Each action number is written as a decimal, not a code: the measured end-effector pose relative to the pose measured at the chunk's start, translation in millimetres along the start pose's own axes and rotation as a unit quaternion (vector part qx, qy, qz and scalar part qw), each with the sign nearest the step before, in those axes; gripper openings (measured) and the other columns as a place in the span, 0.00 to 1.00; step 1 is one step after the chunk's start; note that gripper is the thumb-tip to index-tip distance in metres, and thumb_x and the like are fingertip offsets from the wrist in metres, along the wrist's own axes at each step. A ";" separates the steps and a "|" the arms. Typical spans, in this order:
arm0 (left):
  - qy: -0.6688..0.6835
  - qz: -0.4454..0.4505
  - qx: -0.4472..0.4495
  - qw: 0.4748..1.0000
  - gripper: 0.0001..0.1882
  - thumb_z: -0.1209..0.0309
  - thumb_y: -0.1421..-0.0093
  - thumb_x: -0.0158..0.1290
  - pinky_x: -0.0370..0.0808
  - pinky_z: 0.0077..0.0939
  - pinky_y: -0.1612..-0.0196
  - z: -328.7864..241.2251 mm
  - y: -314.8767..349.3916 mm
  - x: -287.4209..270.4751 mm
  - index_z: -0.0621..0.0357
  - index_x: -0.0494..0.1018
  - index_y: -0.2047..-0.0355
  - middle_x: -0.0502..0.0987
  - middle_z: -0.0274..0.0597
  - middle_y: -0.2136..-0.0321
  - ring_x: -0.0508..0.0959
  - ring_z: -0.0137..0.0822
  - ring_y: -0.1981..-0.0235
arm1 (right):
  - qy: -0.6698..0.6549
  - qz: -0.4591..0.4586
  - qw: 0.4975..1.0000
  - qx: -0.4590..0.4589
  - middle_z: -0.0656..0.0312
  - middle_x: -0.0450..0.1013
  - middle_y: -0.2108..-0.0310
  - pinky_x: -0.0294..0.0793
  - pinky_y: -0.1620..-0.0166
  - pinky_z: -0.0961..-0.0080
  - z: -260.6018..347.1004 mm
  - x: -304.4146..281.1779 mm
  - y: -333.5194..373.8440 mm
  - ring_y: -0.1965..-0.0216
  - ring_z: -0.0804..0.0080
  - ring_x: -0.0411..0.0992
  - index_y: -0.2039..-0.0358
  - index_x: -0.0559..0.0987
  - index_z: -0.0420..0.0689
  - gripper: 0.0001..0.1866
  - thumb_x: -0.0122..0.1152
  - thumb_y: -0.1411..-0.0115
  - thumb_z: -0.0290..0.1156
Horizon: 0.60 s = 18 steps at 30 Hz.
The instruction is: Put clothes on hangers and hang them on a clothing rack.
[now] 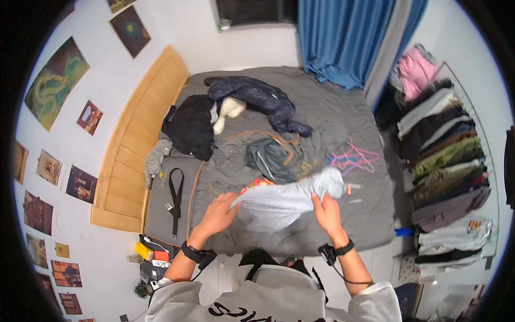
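A light grey garment is stretched between my two hands above the near side of the bed; part of it is blurred, and I cannot tell its exact kind. My left hand pinches its left edge. On the other side, my right hand grips it with the thumb on top, beside a bunched end. Just beyond the cloth lies a crumpled dark grey-green garment. Pink and purple hangers rest on the sheet to the right. A red and yellow patterned item is partly hidden behind the garment.
The grey-sheeted bed has a wooden headboard at left. On it are a navy padded jacket, a black garment, a black belt and a grey plush toy. A clothes rack stands at right, near blue curtains.
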State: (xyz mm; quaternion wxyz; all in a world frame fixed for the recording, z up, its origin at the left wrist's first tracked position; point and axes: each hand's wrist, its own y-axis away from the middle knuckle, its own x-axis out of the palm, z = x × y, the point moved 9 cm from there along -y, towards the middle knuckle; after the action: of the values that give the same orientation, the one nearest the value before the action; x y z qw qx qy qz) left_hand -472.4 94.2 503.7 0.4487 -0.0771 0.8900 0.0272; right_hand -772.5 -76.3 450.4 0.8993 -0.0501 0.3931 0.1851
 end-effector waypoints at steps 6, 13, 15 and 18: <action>0.073 0.247 -0.011 0.966 0.23 0.58 0.26 0.51 0.71 0.45 0.38 -54.2 24.9 109.3 0.63 0.73 0.41 0.77 0.56 0.44 0.74 0.57 0.41 | -0.296 -0.052 0.946 -0.124 0.46 0.79 0.51 0.73 0.45 0.65 12.5 -83.6 21.5 0.49 0.53 0.77 0.49 0.80 0.34 0.15 0.53 0.26 0.31; 0.251 0.076 0.045 0.964 0.28 0.56 0.24 0.50 0.66 0.38 0.31 -134.5 -21.9 99.8 0.61 0.66 0.31 0.71 0.48 0.34 0.72 0.41 0.35 | -0.323 0.083 0.929 -0.161 0.49 0.76 0.43 0.69 0.38 0.67 -0.6 -83.2 60.0 0.41 0.56 0.73 0.42 0.77 0.34 0.18 0.57 0.29 0.28; 0.323 0.042 0.013 0.945 0.29 0.57 0.23 0.48 0.66 0.36 0.31 -132.8 -47.0 120.9 0.63 0.64 0.30 0.71 0.49 0.34 0.71 0.40 0.33 | -0.297 0.094 0.932 -0.186 0.49 0.73 0.41 0.69 0.37 0.66 3.3 -79.4 73.9 0.39 0.53 0.72 0.42 0.77 0.34 0.19 0.58 0.30 0.27; 0.387 0.001 -0.114 0.915 0.27 0.62 0.22 0.45 0.66 0.33 0.31 -119.3 -69.6 148.0 0.63 0.62 0.28 0.72 0.48 0.34 0.70 0.38 0.32 | -0.276 0.101 0.921 -0.254 0.45 0.69 0.37 0.70 0.38 0.64 15.9 -82.1 91.4 0.38 0.46 0.69 0.43 0.76 0.33 0.20 0.62 0.33 0.27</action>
State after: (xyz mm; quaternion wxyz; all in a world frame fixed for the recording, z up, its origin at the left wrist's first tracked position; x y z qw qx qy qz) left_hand -642.6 -5.3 457.5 0.0574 -0.1311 0.9849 0.0973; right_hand -846.7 -12.0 525.9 0.9059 -0.1837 0.0718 0.3747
